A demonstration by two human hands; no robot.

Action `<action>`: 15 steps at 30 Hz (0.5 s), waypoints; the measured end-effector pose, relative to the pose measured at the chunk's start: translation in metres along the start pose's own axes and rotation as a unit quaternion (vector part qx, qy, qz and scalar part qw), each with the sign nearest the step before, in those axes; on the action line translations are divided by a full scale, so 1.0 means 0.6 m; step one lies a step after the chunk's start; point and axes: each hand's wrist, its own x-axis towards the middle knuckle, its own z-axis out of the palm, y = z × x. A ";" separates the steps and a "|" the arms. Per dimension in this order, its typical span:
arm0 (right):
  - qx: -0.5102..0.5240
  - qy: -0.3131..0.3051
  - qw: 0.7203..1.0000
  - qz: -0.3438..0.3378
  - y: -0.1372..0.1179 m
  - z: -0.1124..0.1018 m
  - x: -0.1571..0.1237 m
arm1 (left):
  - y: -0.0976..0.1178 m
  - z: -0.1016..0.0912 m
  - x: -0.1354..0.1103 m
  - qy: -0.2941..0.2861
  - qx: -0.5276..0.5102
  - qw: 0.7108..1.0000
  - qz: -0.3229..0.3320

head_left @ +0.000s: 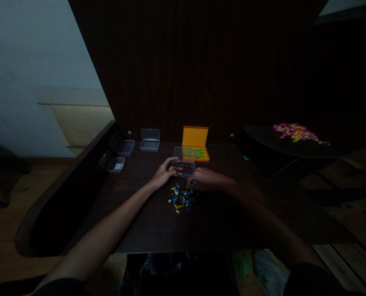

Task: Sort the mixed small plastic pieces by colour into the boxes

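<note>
My left hand (166,172) grips the left side of a clear plastic box (184,174) whose lid stands raised. Dark reddish pieces lie inside that box. At its right front corner is my right hand (198,179), fingers curled down at the edge of a scattered pile of small building bricks (183,199) in blue, yellow and white. Blue bits show by its fingertips; whether they are pinched is too dark to tell. Behind the clear box stands an orange box (195,136) with its lid up, holding green pieces.
Open clear boxes stand at the back left: one box (150,144) by the panel, another box (126,148) beside it, and a smaller box (116,165) nearer the raised side edge. Colourful beads (297,132) are heaped on a dark surface at right.
</note>
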 end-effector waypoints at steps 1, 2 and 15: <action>0.000 -0.001 1.000 -0.003 0.000 0.001 0.000 | 0.000 0.000 0.000 -0.001 0.000 1.000 0.000; 0.001 -0.002 1.000 -0.006 0.001 0.002 0.000 | 0.000 0.001 0.000 -0.002 -0.001 1.000 -0.002; 0.004 0.149 0.988 0.050 0.034 -0.037 0.016 | -0.004 -0.002 0.000 -0.010 0.003 1.000 0.008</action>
